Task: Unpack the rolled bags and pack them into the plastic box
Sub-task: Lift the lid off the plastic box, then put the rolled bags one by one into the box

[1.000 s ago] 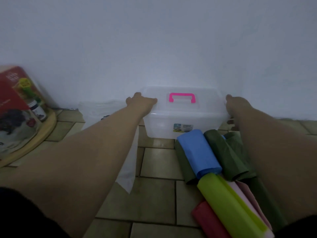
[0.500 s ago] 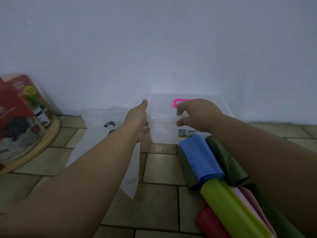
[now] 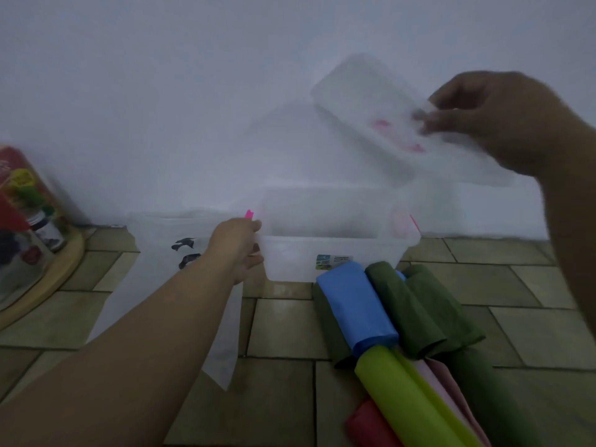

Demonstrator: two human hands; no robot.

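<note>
At the centre of the frame, the clear plastic box (image 3: 325, 262) is sitting uncovered on the tiled floor (image 3: 283, 327), close against the white wall (image 3: 193, 91). The left hand (image 3: 237, 248) is pressing against the box's left end, with its grip closed around the rim there, the thumb lying on top and the fingers curling beneath; a pink latch (image 3: 249, 214) is sticking up just above the knuckles. In the upper right of the frame, the right hand (image 3: 496, 121) is holding the translucent lid (image 3: 380, 114) in the air above the box, tilted, with its grip pinching the lid's right edge between thumb and fingers. The lid is blurring, and its pink handle is showing only as a faint smear.

The rolled bags are lying on the floor just in front of the box's right half: a blue roll (image 3: 358, 308) is touching the box front, dark green rolls (image 3: 416, 314) are lying beside it to the right, and a yellow-green roll (image 3: 412, 401), a pale pink one (image 3: 451, 401) and a red one (image 3: 371, 427) are lying toward the lower right of the frame. A flat clear plastic wrapper (image 3: 154, 253) with black print is lying on the floor under the left forearm. At the left edge, a red printed package (image 3: 22, 217) is standing on a round wooden board (image 3: 61, 269).
</note>
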